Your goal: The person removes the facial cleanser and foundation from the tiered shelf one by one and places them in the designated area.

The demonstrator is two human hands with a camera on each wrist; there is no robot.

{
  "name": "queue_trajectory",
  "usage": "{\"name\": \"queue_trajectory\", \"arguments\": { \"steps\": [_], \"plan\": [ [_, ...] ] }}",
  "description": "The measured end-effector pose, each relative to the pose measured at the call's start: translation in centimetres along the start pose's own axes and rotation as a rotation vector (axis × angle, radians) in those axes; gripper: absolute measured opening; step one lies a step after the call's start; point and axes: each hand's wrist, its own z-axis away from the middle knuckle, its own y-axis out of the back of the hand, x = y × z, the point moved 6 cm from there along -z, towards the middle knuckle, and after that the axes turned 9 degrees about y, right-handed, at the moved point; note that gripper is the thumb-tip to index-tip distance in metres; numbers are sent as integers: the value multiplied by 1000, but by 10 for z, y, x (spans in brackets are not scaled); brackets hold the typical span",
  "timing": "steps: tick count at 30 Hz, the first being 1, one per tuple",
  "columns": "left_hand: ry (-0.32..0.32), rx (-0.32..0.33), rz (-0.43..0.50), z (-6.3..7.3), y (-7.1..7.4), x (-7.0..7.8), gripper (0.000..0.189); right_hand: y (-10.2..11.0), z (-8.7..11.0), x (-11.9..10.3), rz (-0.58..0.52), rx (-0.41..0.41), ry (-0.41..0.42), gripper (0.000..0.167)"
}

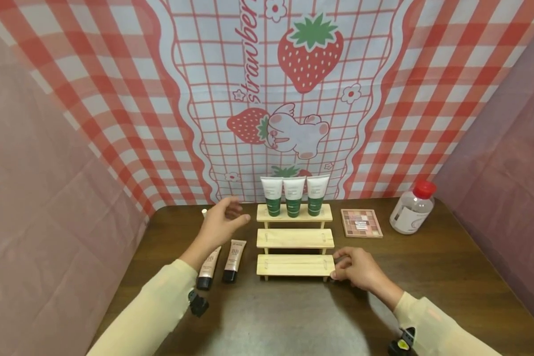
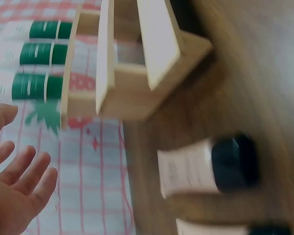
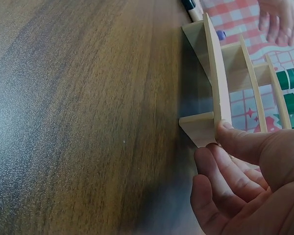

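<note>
A three-tier wooden display rack (image 1: 295, 239) stands in the middle of the table. Three white-and-green tubes (image 1: 293, 197) stand in a row on its top tier, caps down. My right hand (image 1: 358, 267) pinches the right end of the lowest tier; in the right wrist view the thumb (image 3: 240, 142) lies on the board with fingers curled beneath. Left of the rack, my left hand (image 1: 222, 222) hovers holding nothing, its fingers loosely bent and apart. Below it lie two beige BB cream tubes (image 1: 234, 260) with black caps, one partly covered by the left wrist.
A makeup palette (image 1: 361, 223) lies right of the rack. Farther right is a clear bottle with a red cap (image 1: 413, 208). A white-tipped item (image 1: 204, 212) is mostly hidden behind my left hand. A strawberry-print cloth (image 1: 311, 128) hangs behind the table (image 1: 427, 277).
</note>
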Motion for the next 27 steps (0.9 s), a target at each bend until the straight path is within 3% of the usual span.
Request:
{"name": "queue_trajectory", "arguments": {
  "steps": [5,10,18,27],
  "plan": [
    [-28,-46,23,-10,-24,25,52,0,1,-1,-3,-2,3,45],
    [-38,-54,20,-16,-38,36,53,0,2,-2,-2,-6,5,45],
    [-8,-7,11,-20,-40,40,45,0,1,-2,-8,13,-10,44],
    [11,3,42,-23,-41,39,39,0,1,0,-9,21,-3,43]
  ]
}}
